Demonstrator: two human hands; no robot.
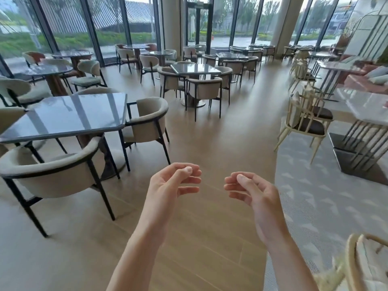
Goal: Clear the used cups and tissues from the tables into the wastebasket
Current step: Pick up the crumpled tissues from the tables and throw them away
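Tables [63, 116] dark, glossy; left hand [168, 185] and right hand [256, 192] loosely curled, each grip empty.

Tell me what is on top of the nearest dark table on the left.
Nothing shows on the dark table but window reflections: no cups or tissues on its visible top. Its left end runs out of frame, unseen. Both the left hand and right hand hold nothing.

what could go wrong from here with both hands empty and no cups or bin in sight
No cups, tissues or wastebasket show, so the search may run long. Both the left hand and right hand hold nothing. The chair juts toward the walkway beside the near table, a possible snag. The carpet edge could trip.
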